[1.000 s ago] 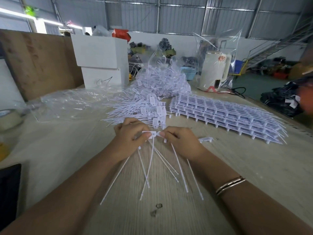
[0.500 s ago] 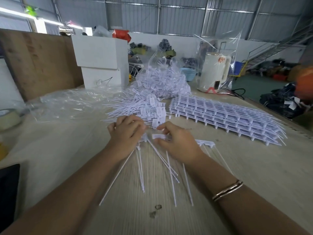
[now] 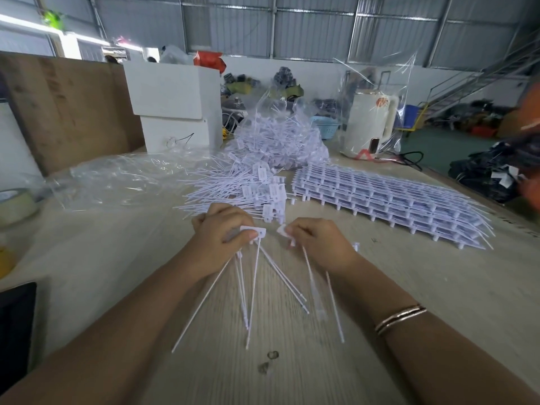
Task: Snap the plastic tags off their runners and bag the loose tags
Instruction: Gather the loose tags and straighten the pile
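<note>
Two hands work at the centre of the frame over a pale wood-grain worktop (image 3: pixel 438 287). Largest on it, right of centre: a flat stack of uncut tag runners (image 3: pixel 388 200), several layers deep. Upper centre: a clear bag of loose tags (image 3: pixel 277 138), bulging, mouth upward. Just left of the stack, and just beyond the hands, lies a loose pile of snapped tags (image 3: pixel 242 185), tails fanned toward the left. Empty clear bags (image 3: pixel 117 176) lie crumpled at left centre. A white box (image 3: pixel 172 103) stands behind them; a cream kettle (image 3: pixel 368 124) wrapped in plastic stands upper right.

Left hand (image 3: pixel 222 232): fingers clenched on a bunch of tags (image 3: pixel 253 231), tails hanging toward the viewer. Right hand (image 3: pixel 318 238): fingers pinching one tag (image 3: pixel 283 230) at its head, apart from the bunch. Bangles (image 3: pixel 400 317) on the right wrist.
</note>
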`<move>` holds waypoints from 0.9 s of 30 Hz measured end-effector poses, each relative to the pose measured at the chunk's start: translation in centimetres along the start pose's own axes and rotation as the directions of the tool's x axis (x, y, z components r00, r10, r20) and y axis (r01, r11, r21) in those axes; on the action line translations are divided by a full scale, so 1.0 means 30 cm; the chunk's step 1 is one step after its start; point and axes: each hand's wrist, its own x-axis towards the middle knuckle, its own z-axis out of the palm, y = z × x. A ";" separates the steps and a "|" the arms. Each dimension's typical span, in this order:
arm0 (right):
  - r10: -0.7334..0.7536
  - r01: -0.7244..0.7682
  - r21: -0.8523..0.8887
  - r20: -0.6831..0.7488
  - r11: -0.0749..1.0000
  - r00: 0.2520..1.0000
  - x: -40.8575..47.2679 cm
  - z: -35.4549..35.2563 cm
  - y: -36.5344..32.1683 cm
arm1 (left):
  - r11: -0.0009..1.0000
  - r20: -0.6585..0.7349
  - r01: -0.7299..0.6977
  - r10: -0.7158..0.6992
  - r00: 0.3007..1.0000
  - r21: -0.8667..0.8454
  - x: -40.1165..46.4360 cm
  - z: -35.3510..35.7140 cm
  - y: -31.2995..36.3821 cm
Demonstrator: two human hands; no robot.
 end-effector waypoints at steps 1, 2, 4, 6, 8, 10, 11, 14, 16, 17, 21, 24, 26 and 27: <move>0.043 -0.043 0.040 -0.023 0.998 0.999 0.002 -0.020 0.019 | 0.999 -0.017 0.023 -0.023 1.000 -0.023 -0.001 -0.007 -0.005; 0.061 -0.060 0.031 -0.037 0.998 0.997 0.001 -0.039 0.039 | 0.999 -0.025 0.048 -0.048 0.999 -0.019 -0.002 -0.013 -0.014; 0.054 -0.056 -0.041 -0.037 0.998 0.998 -0.007 -0.059 0.061 | 0.989 -0.034 0.066 -0.062 0.998 0.131 -0.008 -0.012 -0.030; 0.022 -0.025 -0.078 -0.029 0.997 0.999 -0.012 -0.040 0.043 | 0.955 -0.089 0.057 -0.033 0.995 0.290 -0.008 0.000 -0.034; -0.051 0.048 -0.114 -0.025 0.992 0.998 -0.015 0.001 -0.011 | 0.956 -0.144 0.054 -0.012 0.990 0.289 0.004 0.017 -0.014; -0.159 0.152 -0.143 -0.035 0.978 0.987 -0.019 0.041 -0.066 | 0.972 -0.097 0.049 -0.027 0.995 0.231 0.019 0.036 0.014; -0.204 0.196 -0.138 -0.045 0.971 0.978 -0.021 0.052 -0.088 | 0.973 -0.039 0.042 -0.034 0.999 0.225 0.023 0.047 0.021; -0.257 0.254 -0.108 -0.014 0.961 0.966 -0.033 0.046 -0.113 | 0.983 0.080 0.032 -0.048 0.996 0.182 0.020 0.053 0.027; -0.230 0.232 -0.172 0.032 0.957 0.973 -0.040 0.024 -0.103 | 0.993 0.076 0.063 -0.071 0.995 0.101 0.016 0.039 0.027; -0.222 0.227 -0.272 0.048 0.935 0.974 -0.039 0.014 -0.096 | 0.994 0.079 0.072 -0.079 0.994 0.087 0.014 0.034 0.026; -0.223 0.213 -0.483 0.037 0.849 0.974 -0.024 -0.005 -0.066 | 0.994 0.067 0.075 -0.081 0.994 0.085 0.012 0.029 0.015; -0.177 0.184 -0.294 0.052 0.938 0.983 -0.009 0.002 -0.039 | 0.995 0.045 0.013 -0.017 0.999 0.101 0.014 0.019 0.019; -0.091 0.094 -0.044 0.063 0.995 0.994 0.002 -0.003 -0.023 | 0.995 0.020 -0.057 0.056 0.998 0.076 0.014 0.009 0.021; -0.040 0.038 0.038 0.053 0.999 0.998 0.007 -0.014 -0.009 | 0.996 0.005 -0.076 0.076 0.997 0.034 0.013 0.007 0.020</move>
